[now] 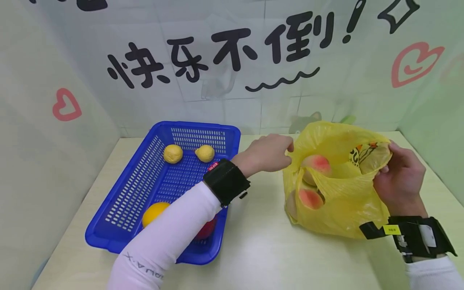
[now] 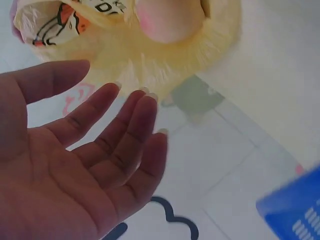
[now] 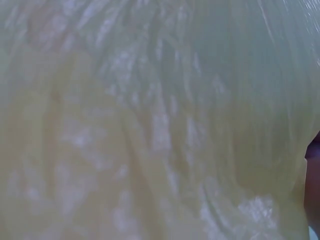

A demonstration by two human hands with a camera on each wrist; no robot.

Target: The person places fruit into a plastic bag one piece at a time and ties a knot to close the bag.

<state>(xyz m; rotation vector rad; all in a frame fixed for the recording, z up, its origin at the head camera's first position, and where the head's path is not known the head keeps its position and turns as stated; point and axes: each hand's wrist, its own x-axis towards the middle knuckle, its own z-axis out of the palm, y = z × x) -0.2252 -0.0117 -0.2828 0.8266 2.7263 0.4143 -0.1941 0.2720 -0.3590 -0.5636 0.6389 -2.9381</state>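
A yellow plastic bag (image 1: 348, 213) stands on the table at the right, its mouth spread. Peaches (image 1: 311, 199) with pink-red patches show through its opening and a gap in its side. My right hand (image 1: 400, 179) grips the bag's right edge between thumb and fingers. In the right wrist view, the bag's wrinkled film (image 3: 160, 125) covers nearly everything. Just left of the bag's mouth is my left hand (image 1: 269, 152), holding nothing. The left wrist view shows its palm and loosely bent fingers (image 2: 142, 120), with a peach (image 2: 170, 20) in the bag beyond.
A blue plastic basket (image 1: 125, 189) sits at the left, under my left forearm. Inside are two lemons (image 1: 173, 154), an orange fruit (image 1: 154, 213) and a red fruit (image 1: 206, 230) partly hidden by the sleeve. A wall covering with lettering (image 1: 232, 48) rises behind the table.
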